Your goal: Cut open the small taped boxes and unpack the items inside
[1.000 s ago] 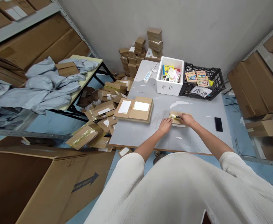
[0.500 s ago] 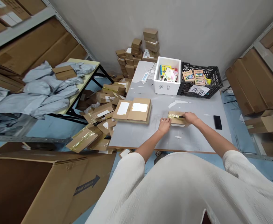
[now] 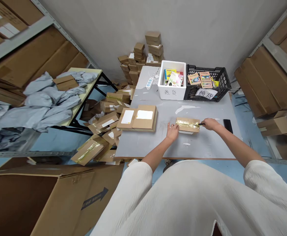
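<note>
A small cardboard box (image 3: 188,126) with shiny yellowish tape along its top lies on the grey table (image 3: 148,147). My left hand (image 3: 172,131) rests against the left end of this box, its fingers at the edge. A dark, thin tool (image 3: 201,124), perhaps a cutter, is gripped in my right hand (image 3: 210,124), and its tip meets the tape at the box's right end. Two flat boxes (image 3: 144,118) with white labels lie side by side to the left.
At the table's back stand a white foam bin (image 3: 172,93) and a black crate (image 3: 208,93) with booklets or packs inside. A dark phone (image 3: 228,125) lies right. Cartons (image 3: 90,150) are heaped left of the table; grey bags (image 3: 35,109) cover a side table.
My right hand has moved right with the dark tool, from over the box to beyond its right end. My left hand stays at the left end. The camera view has shifted slightly.
</note>
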{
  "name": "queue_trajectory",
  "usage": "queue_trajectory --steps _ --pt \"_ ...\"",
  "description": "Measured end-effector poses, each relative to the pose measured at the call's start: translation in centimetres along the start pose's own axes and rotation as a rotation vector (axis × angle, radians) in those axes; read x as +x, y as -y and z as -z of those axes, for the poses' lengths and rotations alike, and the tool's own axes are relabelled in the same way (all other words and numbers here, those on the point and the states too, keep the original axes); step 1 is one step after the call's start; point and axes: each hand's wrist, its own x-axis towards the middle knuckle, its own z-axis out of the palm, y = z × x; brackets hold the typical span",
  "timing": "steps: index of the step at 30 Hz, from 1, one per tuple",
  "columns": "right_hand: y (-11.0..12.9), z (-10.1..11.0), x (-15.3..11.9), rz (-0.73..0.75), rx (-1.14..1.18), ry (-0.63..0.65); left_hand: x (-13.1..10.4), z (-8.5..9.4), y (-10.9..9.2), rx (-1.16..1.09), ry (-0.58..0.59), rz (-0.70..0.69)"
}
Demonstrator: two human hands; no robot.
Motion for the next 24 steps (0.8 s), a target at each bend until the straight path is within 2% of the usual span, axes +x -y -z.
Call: queue_trajectory --steps 6,11,14,19,24 --pt "-2.8 -0.4 -0.8 -0.049 0.084 0.02 0.0 0.0 -0.5 0.022 -0.003 0.006" --pt "-4.8 -1.1 -1.6 -0.027 0.167 0.003 0.5 0.4 -1.0 0.046 -0.005 0.041" --pt "-5.6 -1.9 -2.0 -0.004 0.255 -0.007 1.6 0.7 -1.6 0.058 -0.004 0.053" --pt "-6.0 -2.9 -2.5 0.02 0.323 -0.08 4.6 0.6 -3.3 -0.003 0.126 -0.124" --pt "-6.0 -3.9 -2.8 0.0 0.388 -0.085 6.8 0.1 -4.5 0.028 0.203 -0.16"
